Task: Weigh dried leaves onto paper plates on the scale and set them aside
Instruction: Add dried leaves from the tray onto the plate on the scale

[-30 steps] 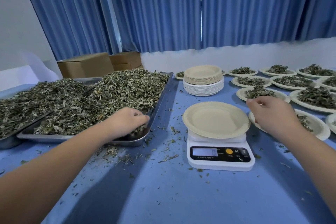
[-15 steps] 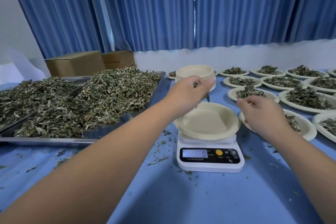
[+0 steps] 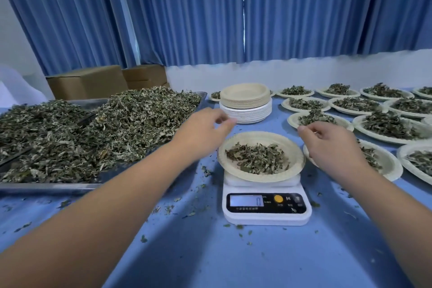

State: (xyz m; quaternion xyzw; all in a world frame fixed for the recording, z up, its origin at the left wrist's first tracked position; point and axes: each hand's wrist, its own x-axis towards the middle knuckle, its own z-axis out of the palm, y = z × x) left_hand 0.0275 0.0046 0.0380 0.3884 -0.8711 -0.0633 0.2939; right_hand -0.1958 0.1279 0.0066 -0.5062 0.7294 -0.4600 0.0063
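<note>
Leaves (image 3: 257, 159) lie L-R across plate (image 3: 298, 149) on scale (image 3: 266, 216); L grip (image 3: 203, 131) slack, empty; R grip (image 3: 332, 147) curled, hold unclear.

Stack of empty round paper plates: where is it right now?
In the head view, the stack of empty round paper plates sits mid-table, behind the white digital scale and just right of the leaf-heaped metal tray.

It is bright, with a blue tint. Daylight shines through the curtains (image 3: 187, 18). The left hand (image 3: 203, 131) looks blurry. Straight lines bend near the edges.
</note>
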